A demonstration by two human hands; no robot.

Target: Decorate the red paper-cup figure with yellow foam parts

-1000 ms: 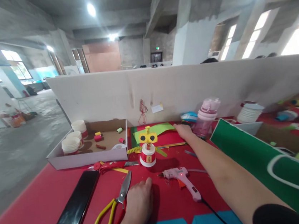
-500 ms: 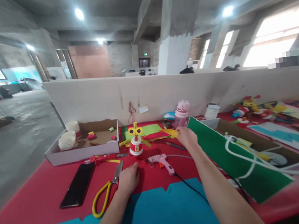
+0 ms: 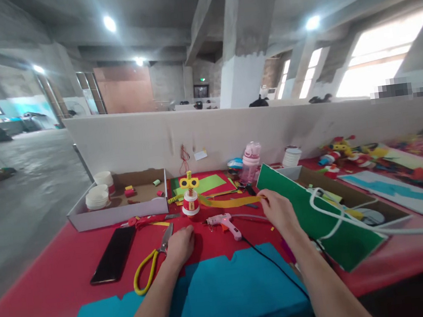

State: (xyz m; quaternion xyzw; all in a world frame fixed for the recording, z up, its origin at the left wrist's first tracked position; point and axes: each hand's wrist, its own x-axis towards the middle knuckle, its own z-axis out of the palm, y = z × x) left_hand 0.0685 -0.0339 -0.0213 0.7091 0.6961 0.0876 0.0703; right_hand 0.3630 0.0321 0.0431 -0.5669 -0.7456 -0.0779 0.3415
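A long yellow paper strip (image 3: 235, 202) stretches leftward from my right hand (image 3: 278, 212), whose fingers pinch its right end. The strip's left end passes beside a small cup figure (image 3: 191, 204) with yellow eye pieces and a coiled yellow arm. My left hand (image 3: 181, 243) rests on the red table in front of the figure, fingers curled; what is under them is hidden. Against its left side lie scissors (image 3: 147, 267) with yellow handles, partly covered by my wrist. Between my hands lies a pink glue gun (image 3: 224, 223), its light on.
A black phone (image 3: 113, 253) lies left, below a cardboard box (image 3: 118, 215) with paper cups. Blue foam sheets (image 3: 227, 294) cover the near edge. To the right a green board (image 3: 318, 222) leans on another box, with a white cable across. A pink bottle (image 3: 250, 161) stands behind.
My right hand has come nearer and slightly right, drawing the yellow strip away from the sheets at the back. My left hand stays almost in place.
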